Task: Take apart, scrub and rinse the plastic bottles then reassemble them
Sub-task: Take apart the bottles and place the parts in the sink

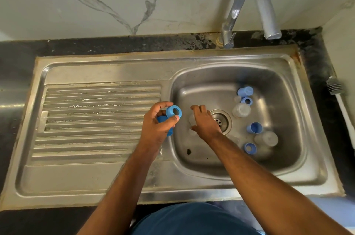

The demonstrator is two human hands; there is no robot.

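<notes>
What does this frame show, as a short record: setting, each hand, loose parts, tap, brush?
setting: steel sink with drainboard to its left
left hand: holds a blue ring and other blue parts at the basin's left edge
right hand: reaches down on a clear bottle beside the drain
loose parts: blue cap, clear bottles and blue rings on the basin's right side
tap: no water running
brush: on the counter, right of the sink
</notes>
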